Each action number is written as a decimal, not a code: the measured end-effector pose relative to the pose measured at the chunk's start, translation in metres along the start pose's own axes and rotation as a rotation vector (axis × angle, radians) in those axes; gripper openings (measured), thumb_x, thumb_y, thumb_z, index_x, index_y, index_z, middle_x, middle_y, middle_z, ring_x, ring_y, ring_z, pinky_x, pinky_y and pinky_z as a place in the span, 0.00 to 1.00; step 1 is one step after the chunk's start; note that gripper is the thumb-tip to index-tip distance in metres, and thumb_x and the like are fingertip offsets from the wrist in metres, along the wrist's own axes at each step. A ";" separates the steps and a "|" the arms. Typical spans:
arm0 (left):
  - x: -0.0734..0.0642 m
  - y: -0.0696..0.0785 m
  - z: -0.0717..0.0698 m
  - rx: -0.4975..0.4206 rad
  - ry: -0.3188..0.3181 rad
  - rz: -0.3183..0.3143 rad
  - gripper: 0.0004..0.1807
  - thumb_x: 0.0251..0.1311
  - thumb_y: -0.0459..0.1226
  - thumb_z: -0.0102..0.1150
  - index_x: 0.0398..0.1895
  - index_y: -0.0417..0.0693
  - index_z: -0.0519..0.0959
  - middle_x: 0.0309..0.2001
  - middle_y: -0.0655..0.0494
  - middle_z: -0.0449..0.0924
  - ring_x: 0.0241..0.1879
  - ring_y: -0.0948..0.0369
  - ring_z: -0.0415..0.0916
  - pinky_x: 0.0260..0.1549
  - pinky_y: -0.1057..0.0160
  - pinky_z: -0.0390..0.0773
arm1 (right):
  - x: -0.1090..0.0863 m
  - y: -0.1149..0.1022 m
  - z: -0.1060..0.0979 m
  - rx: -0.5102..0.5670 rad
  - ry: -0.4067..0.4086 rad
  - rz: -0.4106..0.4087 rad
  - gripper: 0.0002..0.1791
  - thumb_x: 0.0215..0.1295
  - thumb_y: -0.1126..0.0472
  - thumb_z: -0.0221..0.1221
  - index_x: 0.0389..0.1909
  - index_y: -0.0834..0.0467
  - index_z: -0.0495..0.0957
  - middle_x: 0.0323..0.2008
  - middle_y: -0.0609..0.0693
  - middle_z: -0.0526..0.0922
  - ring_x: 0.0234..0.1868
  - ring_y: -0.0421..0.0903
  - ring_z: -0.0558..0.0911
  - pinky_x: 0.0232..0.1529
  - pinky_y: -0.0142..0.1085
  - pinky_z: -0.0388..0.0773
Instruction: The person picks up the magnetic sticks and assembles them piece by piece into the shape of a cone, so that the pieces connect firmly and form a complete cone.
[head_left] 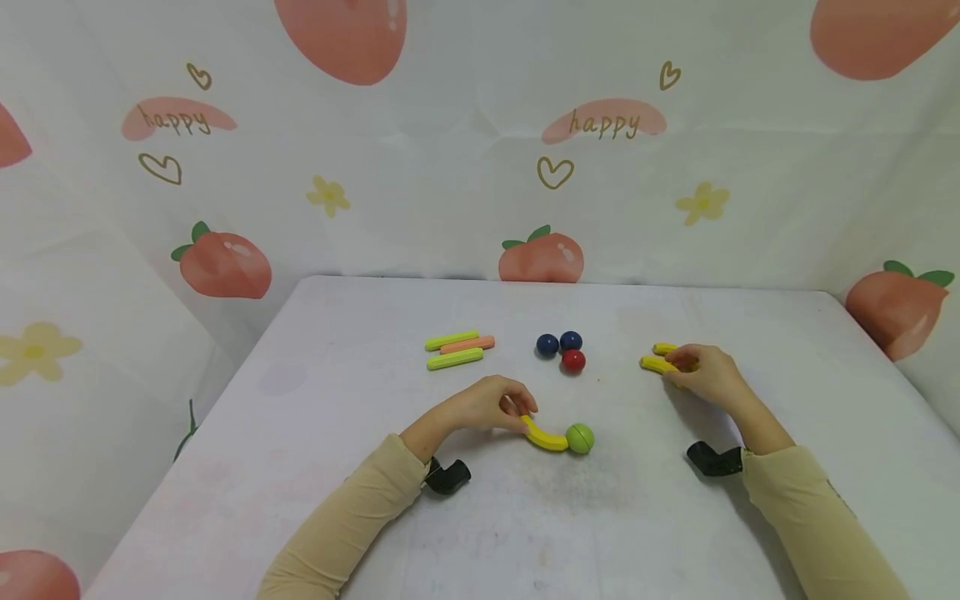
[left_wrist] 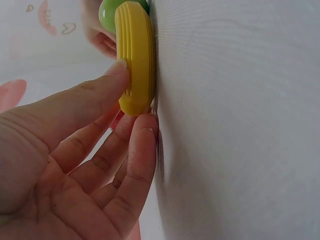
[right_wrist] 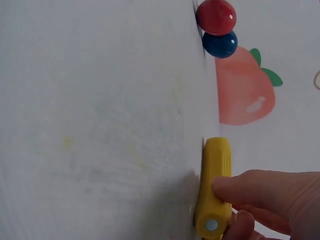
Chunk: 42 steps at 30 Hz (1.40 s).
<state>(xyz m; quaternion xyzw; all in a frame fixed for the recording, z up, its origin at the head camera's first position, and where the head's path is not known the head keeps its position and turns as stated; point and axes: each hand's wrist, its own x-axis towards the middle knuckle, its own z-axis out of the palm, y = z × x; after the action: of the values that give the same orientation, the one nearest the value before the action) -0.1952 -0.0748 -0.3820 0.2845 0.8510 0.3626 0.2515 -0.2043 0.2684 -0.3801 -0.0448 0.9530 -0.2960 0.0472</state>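
On the table before me, my left hand (head_left: 491, 404) pinches one end of a curved yellow magnetic stick (head_left: 547, 438). Its thumb presses the stick's ridged side in the left wrist view, and the fingertips sit behind and below. The stick's other end touches a grooved green ball (head_left: 580, 438). Farther right, my right hand (head_left: 705, 373) grips another curved yellow magnetic stick (right_wrist: 216, 187) between thumb and fingers. A silvery disc shows in that stick's end in the right wrist view. Just behind it lies one more yellow stick (head_left: 664, 348), partly hidden by the hand.
Toward the back, two dark blue balls (head_left: 547, 346) and a red ball (head_left: 573, 361) sit close together. Left of them lie two yellow-green sticks (head_left: 455, 359) and an orange stick (head_left: 468, 344). A printed cloth (head_left: 450, 167) hangs behind the white table (head_left: 300, 517).
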 end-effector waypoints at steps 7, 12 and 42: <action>0.000 0.000 0.000 0.008 -0.003 0.004 0.13 0.52 0.33 0.66 0.42 0.42 0.80 0.39 0.51 0.82 0.29 0.69 0.72 0.26 0.76 0.71 | -0.002 -0.004 0.002 -0.011 -0.056 -0.013 0.21 0.59 0.61 0.58 0.49 0.71 0.74 0.46 0.69 0.78 0.43 0.57 0.75 0.39 0.40 0.73; 0.001 0.000 0.000 0.009 -0.003 0.006 0.13 0.52 0.33 0.66 0.42 0.42 0.80 0.39 0.51 0.82 0.29 0.69 0.71 0.26 0.77 0.71 | -0.002 -0.008 0.005 0.014 -0.106 -0.056 0.21 0.58 0.63 0.58 0.49 0.73 0.74 0.45 0.69 0.78 0.34 0.47 0.77 0.30 0.31 0.72; 0.001 0.000 0.000 0.024 -0.012 0.020 0.13 0.52 0.33 0.65 0.42 0.42 0.79 0.39 0.50 0.82 0.30 0.69 0.71 0.28 0.77 0.71 | -0.017 -0.033 0.028 0.357 -0.380 -0.060 0.25 0.60 0.55 0.61 0.53 0.65 0.68 0.40 0.56 0.78 0.32 0.43 0.79 0.35 0.31 0.79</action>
<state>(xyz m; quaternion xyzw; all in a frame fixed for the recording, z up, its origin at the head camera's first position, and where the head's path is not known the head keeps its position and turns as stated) -0.1958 -0.0743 -0.3820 0.2980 0.8509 0.3532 0.2496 -0.1819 0.2282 -0.3830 -0.1190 0.8580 -0.4468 0.2238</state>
